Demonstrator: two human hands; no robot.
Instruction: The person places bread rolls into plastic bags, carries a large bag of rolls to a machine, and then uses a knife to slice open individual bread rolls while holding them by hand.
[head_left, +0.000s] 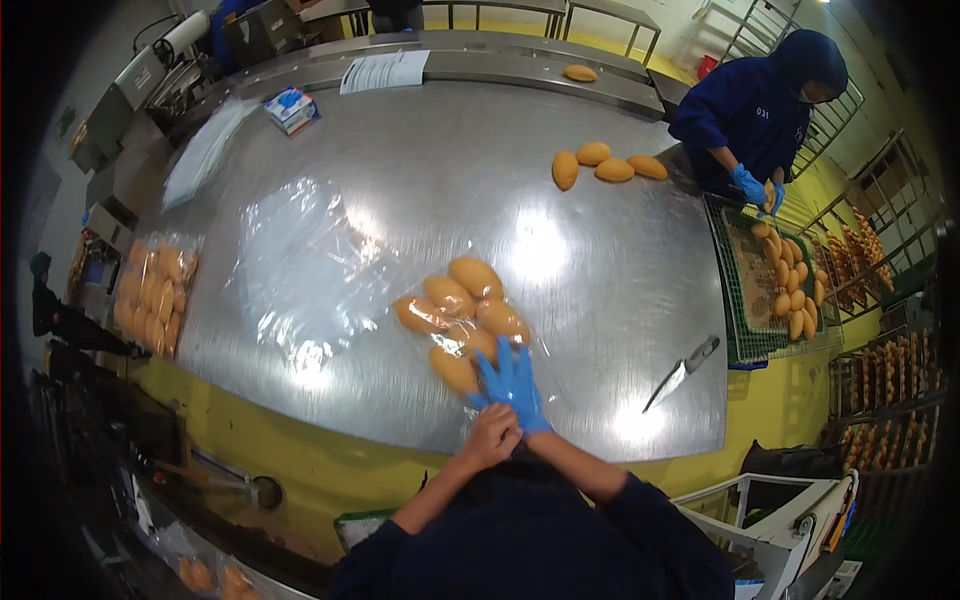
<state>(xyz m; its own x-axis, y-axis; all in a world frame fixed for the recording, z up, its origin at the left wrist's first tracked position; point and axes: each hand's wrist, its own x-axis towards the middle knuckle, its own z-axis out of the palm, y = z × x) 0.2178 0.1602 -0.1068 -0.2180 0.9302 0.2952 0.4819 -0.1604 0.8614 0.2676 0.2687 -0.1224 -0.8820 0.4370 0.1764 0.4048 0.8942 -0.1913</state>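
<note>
My right hand [514, 388] wears a blue glove [528, 408]. Its fingers are spread out toward the rolls, at the near side of a clear plastic bag. My left hand [492, 436] is bare, its fingers curled closed on the glove's cuff by my right wrist. Several golden oval bread rolls [449, 297] lie in the clear bag [400, 330] on the steel table [620, 260], just beyond my hands. A knife [682, 372] with a dark handle rests on the table to the right.
Clear plastic bags [300, 250] lie at left, beside a filled bag of rolls [158, 295]. Loose rolls [614, 169] sit at the far right. A co-worker [757, 115] in blue gloves holds a roll over a green crate [745, 300]. A small box [292, 110] and paper sheet [385, 72] are at the back.
</note>
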